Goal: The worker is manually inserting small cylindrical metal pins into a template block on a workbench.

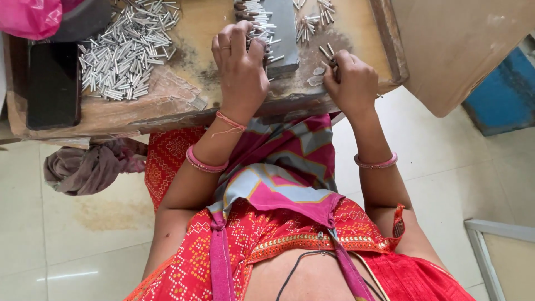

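Observation:
My left hand rests curled on a grey metal block on a low wooden board, its fingers closed over several thin silver pins lying on the block. My right hand is closed on a few small metal pins at the board's right edge, beside two small flat metal discs. A large loose heap of silver pins lies on the board to the left. A smaller cluster of pins sits at the far side, above my right hand.
A black flat slab lies at the board's left end, with pink plastic above it. A brown cloth hangs under the board. A cardboard sheet and a blue box stand to the right on the tiled floor.

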